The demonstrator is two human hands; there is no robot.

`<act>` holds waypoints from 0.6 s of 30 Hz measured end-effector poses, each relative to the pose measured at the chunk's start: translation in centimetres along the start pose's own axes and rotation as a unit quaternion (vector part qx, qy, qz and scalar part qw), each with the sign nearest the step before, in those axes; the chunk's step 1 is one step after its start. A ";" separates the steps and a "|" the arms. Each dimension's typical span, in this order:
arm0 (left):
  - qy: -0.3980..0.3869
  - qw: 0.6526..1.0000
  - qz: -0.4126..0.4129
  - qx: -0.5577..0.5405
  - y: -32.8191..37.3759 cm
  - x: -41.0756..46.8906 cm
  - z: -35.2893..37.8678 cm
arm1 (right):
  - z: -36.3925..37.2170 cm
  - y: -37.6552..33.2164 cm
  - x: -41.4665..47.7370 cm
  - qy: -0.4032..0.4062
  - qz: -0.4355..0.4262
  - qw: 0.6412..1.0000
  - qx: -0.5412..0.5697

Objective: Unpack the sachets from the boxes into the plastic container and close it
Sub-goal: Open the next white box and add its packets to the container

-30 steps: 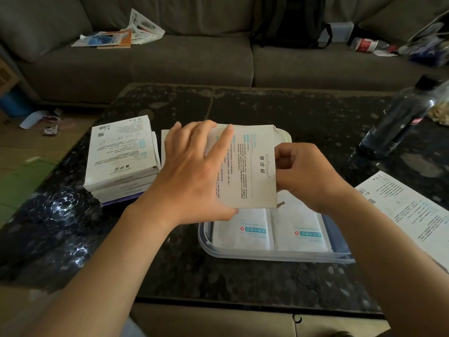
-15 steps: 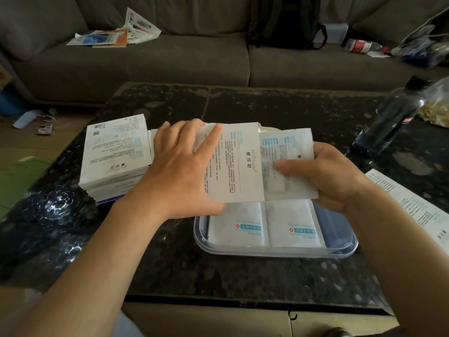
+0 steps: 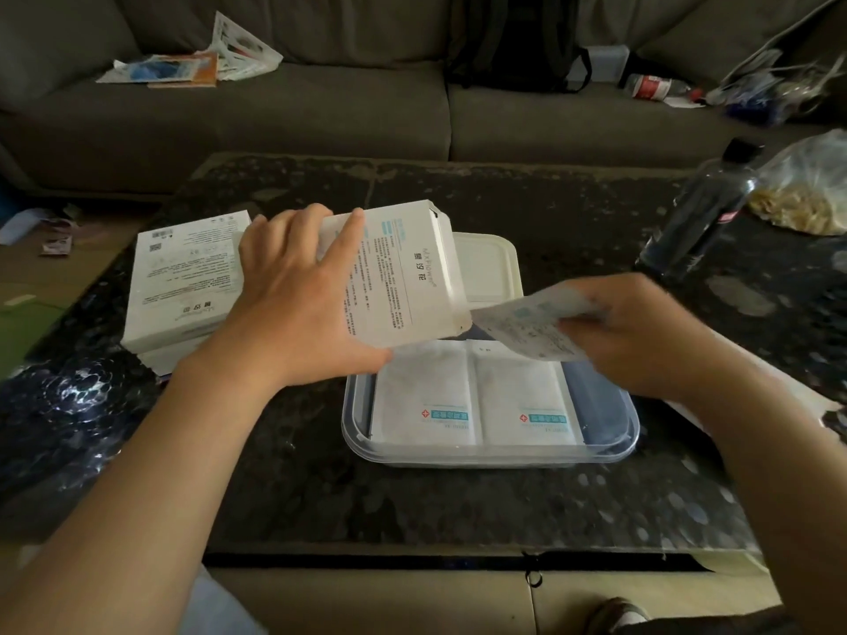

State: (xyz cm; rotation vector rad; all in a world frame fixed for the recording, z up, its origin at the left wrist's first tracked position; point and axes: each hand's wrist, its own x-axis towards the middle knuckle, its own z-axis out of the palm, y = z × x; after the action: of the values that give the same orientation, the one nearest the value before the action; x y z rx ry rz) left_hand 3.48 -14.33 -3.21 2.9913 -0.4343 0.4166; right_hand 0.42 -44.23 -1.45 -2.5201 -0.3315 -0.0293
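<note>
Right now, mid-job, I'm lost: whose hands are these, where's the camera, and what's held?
No machine: a person's bare hands, seen from one camera worn on their head, looking down. The left hand holds a white box tilted above the clear plastic container on the dark table. The right hand pinches a sachet beside the box's open end. Two sachets lie side by side in the container. A white lid lies behind; more boxes are stacked at left, a bottle stands at right.

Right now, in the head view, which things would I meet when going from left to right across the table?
stack of boxes → left hand → held box → sachet → right hand → dark bottle → plastic bag
</note>
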 end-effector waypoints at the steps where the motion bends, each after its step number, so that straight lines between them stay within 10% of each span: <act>1: 0.001 1.000 0.002 0.000 0.2 0.0 0.0 | 0.8 -0.2 0.0 -0.013 -0.028 0.999 -0.043; 7: 0.014 1.000 0.002 -0.002 0.6 -0.1 0.3 | 3.8 -1.7 -0.7 -0.164 -0.023 0.960 -0.225; 18: 0.009 1.000 -0.002 -0.005 0.5 -0.3 0.2 | 4.0 -1.5 -0.4 -0.313 0.075 0.928 -0.188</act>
State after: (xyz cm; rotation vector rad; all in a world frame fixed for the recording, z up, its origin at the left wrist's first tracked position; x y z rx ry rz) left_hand 3.14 -14.72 -3.48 2.9762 -0.4271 0.4400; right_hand -0.51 -40.86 -3.96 -2.8715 -0.4089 0.8627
